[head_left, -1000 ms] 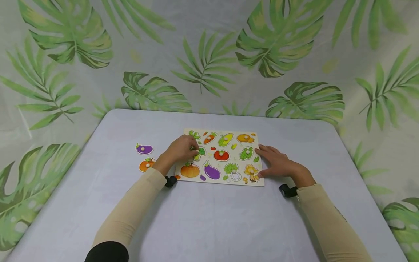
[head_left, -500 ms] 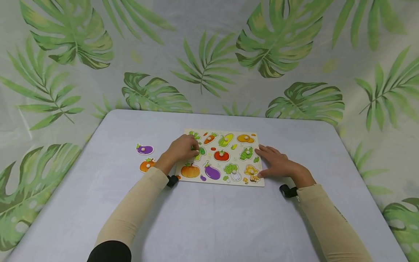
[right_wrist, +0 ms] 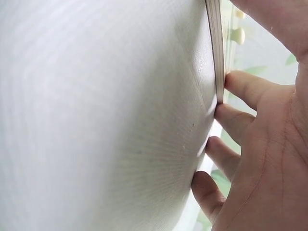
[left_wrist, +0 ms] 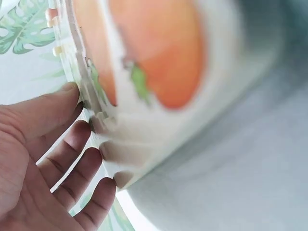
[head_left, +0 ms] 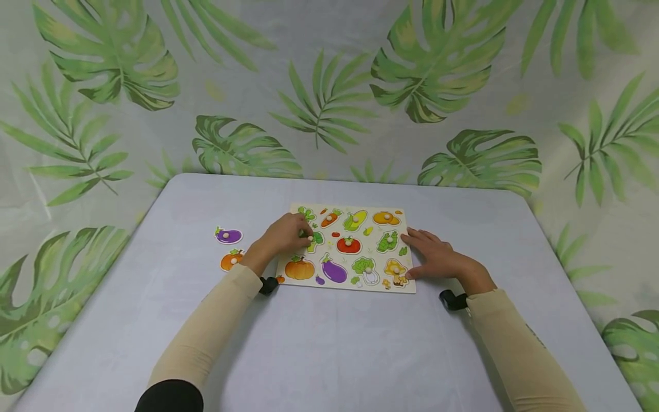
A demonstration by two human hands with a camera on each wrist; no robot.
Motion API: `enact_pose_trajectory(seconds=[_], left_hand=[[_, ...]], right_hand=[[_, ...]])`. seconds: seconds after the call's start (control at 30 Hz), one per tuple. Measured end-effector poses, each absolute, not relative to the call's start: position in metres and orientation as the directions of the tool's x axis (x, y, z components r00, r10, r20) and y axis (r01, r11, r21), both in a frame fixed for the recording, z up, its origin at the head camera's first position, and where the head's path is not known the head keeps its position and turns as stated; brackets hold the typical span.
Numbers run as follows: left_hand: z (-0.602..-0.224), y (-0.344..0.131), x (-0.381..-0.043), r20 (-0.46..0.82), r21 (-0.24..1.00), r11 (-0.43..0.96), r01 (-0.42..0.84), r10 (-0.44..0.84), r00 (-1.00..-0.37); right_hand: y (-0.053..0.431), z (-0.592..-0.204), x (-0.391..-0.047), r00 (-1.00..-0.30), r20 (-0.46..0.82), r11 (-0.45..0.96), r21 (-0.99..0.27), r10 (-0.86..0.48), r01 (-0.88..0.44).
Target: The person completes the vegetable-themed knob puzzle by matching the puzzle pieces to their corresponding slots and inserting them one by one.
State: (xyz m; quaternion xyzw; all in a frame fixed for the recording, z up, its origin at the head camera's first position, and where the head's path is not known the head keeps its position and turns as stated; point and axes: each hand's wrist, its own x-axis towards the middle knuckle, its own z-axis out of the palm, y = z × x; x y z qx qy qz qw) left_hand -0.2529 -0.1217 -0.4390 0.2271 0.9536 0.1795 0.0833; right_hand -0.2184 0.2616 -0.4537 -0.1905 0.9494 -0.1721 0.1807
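Note:
A wooden vegetable puzzle board (head_left: 378, 226) lies flat in the middle of the table. At its left side my left hand (head_left: 283, 233) has curled fingers over the broccoli puzzle piece (head_left: 318, 237), thumb and index finger pinching at its knob; the fingers partly hide it. In the left wrist view, the left hand's fingertips (left_wrist: 77, 137) reach low along the board surface. My right hand (head_left: 437, 254) has spread fingers touching the board's right edge, also seen edge-on in the right wrist view. Knobless pictures of a pumpkin (head_left: 300, 269) and an eggplant (head_left: 334, 270) show along the board's front row.
Left of the board lie two loose knobbed pieces, an eggplant (head_left: 234, 236) and a pumpkin (head_left: 227, 262) partly behind the left wrist. Knobbed pieces such as the tomato (head_left: 348, 246) and corn (head_left: 355, 219) sit in the board. A leaf-patterned cloth (head_left: 329, 86) hangs behind the table.
Both hands stay almost in place over the last second. The left hand's fingers shift only slightly at the broccoli piece, whose knob now shows beside the fingertips.

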Motion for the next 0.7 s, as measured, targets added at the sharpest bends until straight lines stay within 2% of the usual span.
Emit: enact_pose_trajectory(seconds=[0.2,0.5,0.7], left_hand=[[-0.430,-0.141,-0.241,-0.092,0.384,0.813,0.437,0.505,-0.858],[-0.414,-0.206,-0.216,-0.037,0.414,0.813,0.410,0.465,-0.885],[-0.401,-0.231,-0.205,-0.003,0.427,0.826,0.367,0.407,-0.913]], right_hand=[[0.263,-0.452,-0.219,-0.855,-0.286,0.864,-0.402,-0.432,-0.302],[0.262,-0.452,-0.219,-0.857,-0.296,0.873,-0.388,-0.422,-0.295],[0.262,-0.454,-0.220,-0.860,-0.296,0.875,-0.387,-0.415,-0.289]])
